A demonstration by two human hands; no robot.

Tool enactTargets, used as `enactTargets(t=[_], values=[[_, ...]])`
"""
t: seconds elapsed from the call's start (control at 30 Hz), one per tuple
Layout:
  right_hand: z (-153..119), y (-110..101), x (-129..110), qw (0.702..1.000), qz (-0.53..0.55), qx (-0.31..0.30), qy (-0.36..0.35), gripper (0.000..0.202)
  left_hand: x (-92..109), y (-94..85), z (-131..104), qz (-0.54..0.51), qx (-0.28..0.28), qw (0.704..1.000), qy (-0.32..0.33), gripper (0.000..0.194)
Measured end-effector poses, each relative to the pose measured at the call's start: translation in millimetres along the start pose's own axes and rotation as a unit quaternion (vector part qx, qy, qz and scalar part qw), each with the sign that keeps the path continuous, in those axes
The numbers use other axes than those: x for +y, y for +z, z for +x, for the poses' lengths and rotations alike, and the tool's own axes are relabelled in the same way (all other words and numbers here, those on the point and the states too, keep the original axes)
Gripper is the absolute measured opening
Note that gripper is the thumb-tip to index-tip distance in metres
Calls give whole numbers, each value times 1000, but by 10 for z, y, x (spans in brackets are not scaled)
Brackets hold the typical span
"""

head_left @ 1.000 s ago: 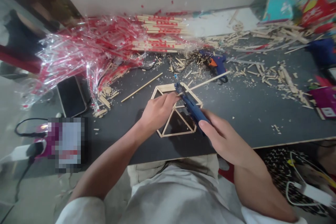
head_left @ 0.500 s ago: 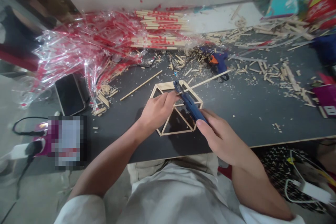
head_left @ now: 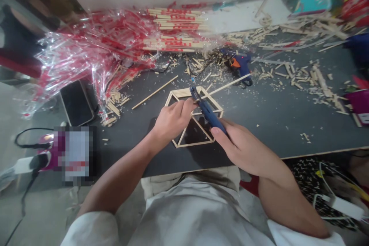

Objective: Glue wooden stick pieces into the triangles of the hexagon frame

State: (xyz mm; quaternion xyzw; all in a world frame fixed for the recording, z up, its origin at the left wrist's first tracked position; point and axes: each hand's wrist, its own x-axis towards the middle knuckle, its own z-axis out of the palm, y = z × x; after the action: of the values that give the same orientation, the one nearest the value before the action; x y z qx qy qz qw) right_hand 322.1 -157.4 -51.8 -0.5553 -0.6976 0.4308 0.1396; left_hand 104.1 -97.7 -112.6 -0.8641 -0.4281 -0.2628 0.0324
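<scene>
Plastic wrappers (head_left: 180,18), seemingly around chopsticks (head_left: 173,49), beyond hands (head_left: 174,118) and tool (head_left: 211,114)

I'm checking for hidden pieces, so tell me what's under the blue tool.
Below the blue tool, the wooden frame shows on both sides, with dark tabletop around it. What lies directly behind the tool and right hand is covered.

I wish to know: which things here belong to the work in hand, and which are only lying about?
Seemingly in the work:
- blue tool, in the right hand
- long stick, apparently pinched by the left hand
- stick frame, beneath them

Apparently lying about:
- phone
- wrappers
- loose stick
- glue gun, held by neither hand
</scene>
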Motion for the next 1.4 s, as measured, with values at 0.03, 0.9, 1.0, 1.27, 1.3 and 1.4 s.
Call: enactTargets(t=[0.03, 0.9, 1.0, 1.27, 1.3, 1.4], values=[[3, -6, -2, 1000, -1, -3, 2, 38, 0, 3, -1, 2, -1, 1000, 1, 38], [125, 80, -25, 998, -26, 10, 55, 44, 5, -4, 15, 33, -19, 999, -13, 44], [137, 17, -41, 998, -52, 0, 45, 44, 17, -3, 21, 42, -3, 999, -14, 46], [246, -35, -90, 993, -110, -17, 34, 46, 11, 6, 13, 33, -38, 997, -64, 47], [257, -39, -96, 992, -123, -18, 32, 47, 12, 4, 15, 31, -41, 996, -68, 47], [274, -55, -105, 985, -170, -20, 30, 46, 22, -4, 30, 35, -51, 995, -75, 46]])
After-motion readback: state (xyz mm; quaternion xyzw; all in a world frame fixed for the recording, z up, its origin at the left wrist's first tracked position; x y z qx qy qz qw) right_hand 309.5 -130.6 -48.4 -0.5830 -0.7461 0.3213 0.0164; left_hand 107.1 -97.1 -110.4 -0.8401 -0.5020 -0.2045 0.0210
